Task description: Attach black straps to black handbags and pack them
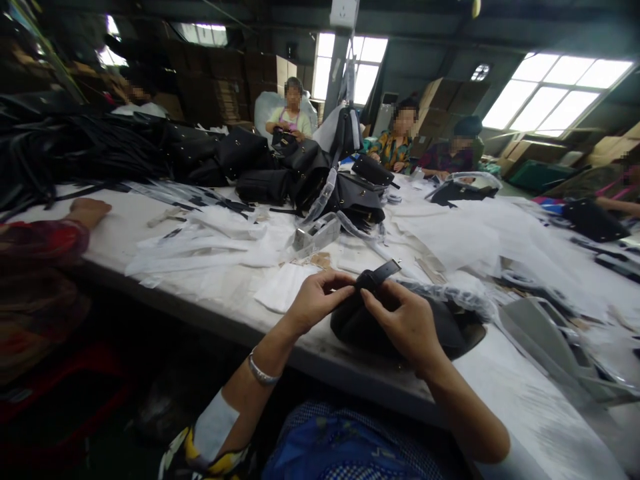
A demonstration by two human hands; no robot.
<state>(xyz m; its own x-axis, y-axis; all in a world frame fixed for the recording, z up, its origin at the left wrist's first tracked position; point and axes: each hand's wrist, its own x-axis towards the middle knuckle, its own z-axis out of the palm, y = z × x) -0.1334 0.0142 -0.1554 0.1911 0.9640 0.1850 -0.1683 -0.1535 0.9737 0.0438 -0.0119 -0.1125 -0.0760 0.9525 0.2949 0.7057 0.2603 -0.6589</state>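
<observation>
A black handbag (450, 327) lies on the white worktable (295, 337) right in front of me, its far side edged by a plastic-wrapped handle (450, 293). My left hand (320, 297) pinches a black strap (384, 270) from the left, thumb and forefinger pressed together. From the right, my right hand (405, 320) grips the same strap between thumb and fingers, just above the bag. The strap's free end sticks up to the right, with a small metal piece at its tip. Part of the bag is hidden behind my right hand.
Black handbags (355, 197) are heaped across the table's far side. White wrapping sheets (200, 240) and a clear plastic tape dispenser (317, 235) lie ahead. A grey plastic piece (545, 333) is at right. A co-worker's arm (75, 223) rests at left; several people sit opposite.
</observation>
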